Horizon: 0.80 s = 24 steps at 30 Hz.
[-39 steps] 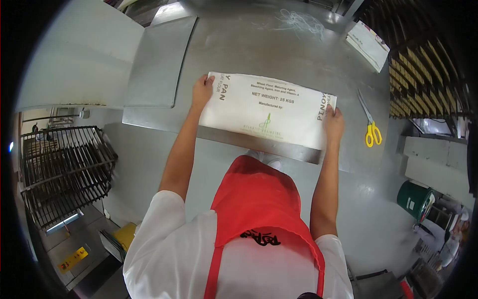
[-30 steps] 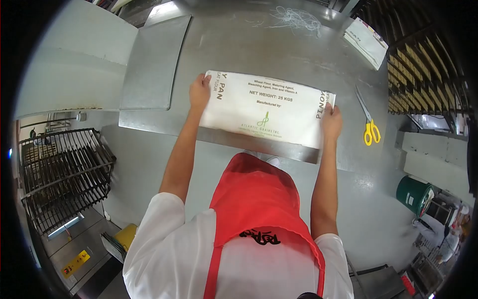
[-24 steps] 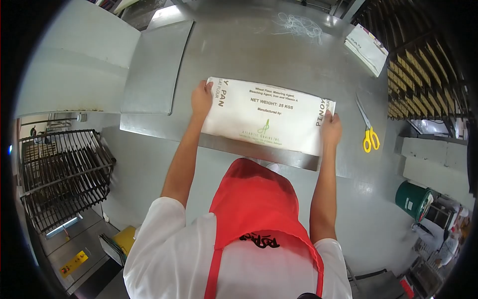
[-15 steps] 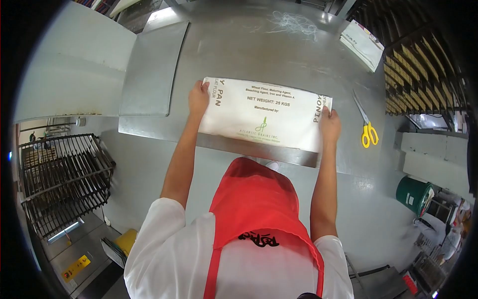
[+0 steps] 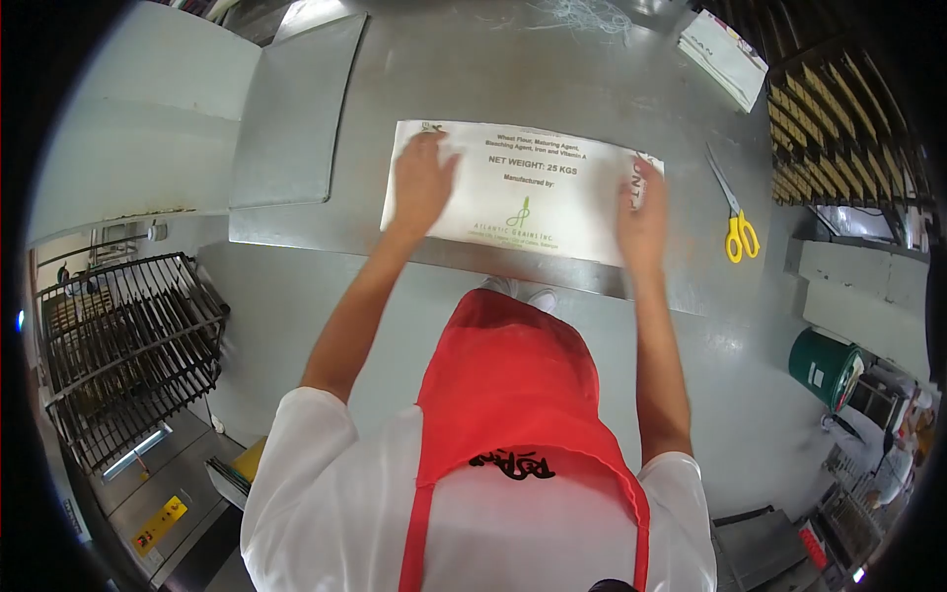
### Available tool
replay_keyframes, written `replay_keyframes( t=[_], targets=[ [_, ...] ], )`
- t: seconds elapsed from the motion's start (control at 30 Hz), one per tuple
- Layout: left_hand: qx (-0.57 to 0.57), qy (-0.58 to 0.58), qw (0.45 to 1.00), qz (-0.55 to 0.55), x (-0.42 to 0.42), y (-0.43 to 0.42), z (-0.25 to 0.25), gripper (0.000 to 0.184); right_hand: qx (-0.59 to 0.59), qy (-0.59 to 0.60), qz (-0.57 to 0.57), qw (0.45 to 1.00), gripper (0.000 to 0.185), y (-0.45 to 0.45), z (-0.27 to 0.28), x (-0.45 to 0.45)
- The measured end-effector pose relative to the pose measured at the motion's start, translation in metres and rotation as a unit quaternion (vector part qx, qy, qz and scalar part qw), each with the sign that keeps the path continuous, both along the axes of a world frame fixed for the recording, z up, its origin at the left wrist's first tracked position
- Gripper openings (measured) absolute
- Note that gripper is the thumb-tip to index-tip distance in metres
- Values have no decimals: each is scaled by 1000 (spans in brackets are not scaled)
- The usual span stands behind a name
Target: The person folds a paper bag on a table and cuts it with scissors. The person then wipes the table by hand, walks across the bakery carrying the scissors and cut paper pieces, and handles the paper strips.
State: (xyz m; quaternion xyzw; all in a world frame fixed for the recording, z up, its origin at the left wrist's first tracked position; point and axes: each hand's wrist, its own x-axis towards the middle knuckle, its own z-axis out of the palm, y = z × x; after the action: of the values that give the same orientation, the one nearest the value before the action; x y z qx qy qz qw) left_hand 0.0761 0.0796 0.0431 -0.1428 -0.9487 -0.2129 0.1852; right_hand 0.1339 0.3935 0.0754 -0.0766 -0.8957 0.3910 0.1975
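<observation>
A folded white flour sack (image 5: pixel 528 192) lies flat on the steel table (image 5: pixel 464 69), close to its front edge. Its print reads "NET WEIGHT: 25 KGS" above a green logo. My left hand (image 5: pixel 424 183) rests over the sack's left part, palm down with the thumb apart. Over the right end is my right hand (image 5: pixel 643 212), its fingers stretched out and slightly blurred. Neither hand grips the sack. To the right of the sack lie scissors (image 5: pixel 732 212) with yellow handles, blades pointing away from me.
A stack of folded sacks (image 5: pixel 725 57) sits at the table's far right. Loose pale string (image 5: pixel 582 18) is heaped at the back. A metal sheet (image 5: pixel 296 109) covers the table's left side. Dark racks (image 5: pixel 838 128) stand on the right, and a green bucket (image 5: pixel 824 365) is below them.
Both hands have let go of the sack's side edges and moved onto its top face. The sack now lies flat on the table. The whole view has shifted slightly.
</observation>
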Motion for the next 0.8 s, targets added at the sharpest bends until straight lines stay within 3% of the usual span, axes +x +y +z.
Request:
replay_keyframes(
  t=[0.1,0.17,0.2,0.27,0.4,0.47,0.57,0.8],
  targets=[
    [-8,27,999,27,-8,12,-3,40,88,36,100,990,38,-22,-24,-10],
    [-1,-2,984,177,-28,-18,-23,46,147,58,-32,987,42,-15,-34,-15],
    [-1,-2,984,179,-34,-35,-30,46,146,59,-29,987,42,-5,-41,-15],
    [103,-125,961,223,-43,-65,-39,53,127,-51,-150,979,50,23,-54,-15],
    [196,-166,947,193,-46,-76,-30,43,103,-112,-153,976,51,50,-62,-18],
    [189,-171,949,184,-48,-81,-32,39,2,-160,-135,978,44,63,-72,-24],
    [183,-183,950,175,-55,-90,-43,34,-73,-142,-119,980,36,72,-81,-26],
    [158,-202,953,164,-59,-93,-45,29,-118,-134,-123,976,31,85,-96,-32]
  ],
)
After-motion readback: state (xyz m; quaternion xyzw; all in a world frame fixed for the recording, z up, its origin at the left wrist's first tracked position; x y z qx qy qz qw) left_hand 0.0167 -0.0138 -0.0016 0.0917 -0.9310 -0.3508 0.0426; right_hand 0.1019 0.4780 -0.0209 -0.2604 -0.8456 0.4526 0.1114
